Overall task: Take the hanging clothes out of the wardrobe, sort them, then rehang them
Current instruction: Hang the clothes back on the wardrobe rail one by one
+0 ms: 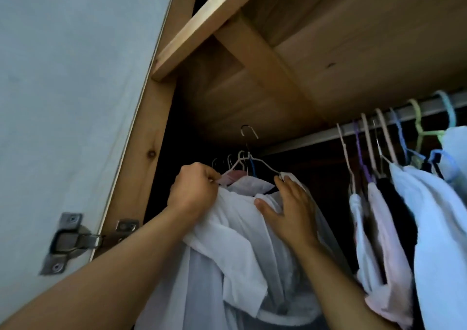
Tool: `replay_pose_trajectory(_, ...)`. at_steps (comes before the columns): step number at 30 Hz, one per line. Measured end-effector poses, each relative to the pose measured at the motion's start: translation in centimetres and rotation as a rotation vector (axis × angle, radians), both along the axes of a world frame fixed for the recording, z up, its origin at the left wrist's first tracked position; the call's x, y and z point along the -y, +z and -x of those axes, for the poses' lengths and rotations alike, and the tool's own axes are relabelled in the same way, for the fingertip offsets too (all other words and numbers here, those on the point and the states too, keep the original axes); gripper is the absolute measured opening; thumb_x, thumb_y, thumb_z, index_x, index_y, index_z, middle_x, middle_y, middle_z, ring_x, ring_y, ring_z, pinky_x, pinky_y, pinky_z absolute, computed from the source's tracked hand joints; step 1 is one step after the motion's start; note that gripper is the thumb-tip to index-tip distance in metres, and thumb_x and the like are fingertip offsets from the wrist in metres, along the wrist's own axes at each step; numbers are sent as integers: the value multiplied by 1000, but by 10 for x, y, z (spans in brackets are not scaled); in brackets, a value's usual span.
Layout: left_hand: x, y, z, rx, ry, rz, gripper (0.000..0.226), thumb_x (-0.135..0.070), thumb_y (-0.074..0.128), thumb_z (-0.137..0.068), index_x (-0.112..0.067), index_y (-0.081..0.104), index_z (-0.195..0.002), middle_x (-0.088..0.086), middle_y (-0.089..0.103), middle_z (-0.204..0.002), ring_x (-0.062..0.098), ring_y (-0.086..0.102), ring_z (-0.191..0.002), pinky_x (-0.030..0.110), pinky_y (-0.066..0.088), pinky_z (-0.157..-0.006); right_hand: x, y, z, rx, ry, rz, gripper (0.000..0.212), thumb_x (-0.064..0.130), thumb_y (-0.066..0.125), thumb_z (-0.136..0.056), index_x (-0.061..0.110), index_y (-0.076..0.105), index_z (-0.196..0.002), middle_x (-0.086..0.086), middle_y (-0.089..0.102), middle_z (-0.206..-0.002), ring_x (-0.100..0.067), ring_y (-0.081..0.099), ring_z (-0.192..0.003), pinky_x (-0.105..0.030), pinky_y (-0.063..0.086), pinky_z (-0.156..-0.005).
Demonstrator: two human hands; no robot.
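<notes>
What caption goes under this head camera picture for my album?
Left hand grips white clothes on hangers; right hand rests flat on them, below the rail.

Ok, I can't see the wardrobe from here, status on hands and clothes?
Left hand grips the white garment at its collar. Right hand flat on its shoulder. Bunched wire hangers close behind, below the metal rail.

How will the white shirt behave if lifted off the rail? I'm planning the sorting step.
The white shirt looks thin and floppy, already folding under the left hand. Likely light. It may slide off its wire hanger, whose shoulder the right hand steadies.
</notes>
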State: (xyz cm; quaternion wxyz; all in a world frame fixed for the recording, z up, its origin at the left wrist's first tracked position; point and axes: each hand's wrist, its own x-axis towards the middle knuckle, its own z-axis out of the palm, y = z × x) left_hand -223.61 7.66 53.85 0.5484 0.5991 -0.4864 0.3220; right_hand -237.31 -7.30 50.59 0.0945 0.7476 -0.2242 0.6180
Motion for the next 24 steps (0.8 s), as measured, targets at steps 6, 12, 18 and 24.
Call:
replay_pose_trajectory(6,42,26,13,-41,33,-67,21,-8,59,-88,-18,74,-99,2,69,-109,20,64,-98,30,51,-86,28,1,4,12,32,-42,96,79,26,-68,24,28,-146,0,23,-155,-16,18,-142,-35,14,-116)
replay_pose_trajectory(12,67,28,17,1,96,-176,28,-8,53,-91,-21,71,-107,2,64,-120,21,60,-106,27,48,-85,37,-2,12,-7,78,-54,93,79,28,-70,25,26,-147,1,20,-156,-15,15,-143,-33,13,-116)
replay_pose_trajectory(18,56,9,7,208,308,-329,32,-18,50,-91,-33,65,-115,-1,63,-120,22,59,-105,35,51,-87,39,-15,19,-59,95,-46,73,59,50,-87,27,24,-148,1,17,-157,-17,12,-144,-39,13,-117)
replay_pose_trajectory(24,23,-14,12,232,215,-117,26,-19,55,-91,-22,67,-114,2,62,-118,24,56,-107,39,48,-88,31,-48,-7,-88,206,-99,91,79,24,-73,30,15,-149,1,14,-157,-13,12,-144,-34,12,-117)
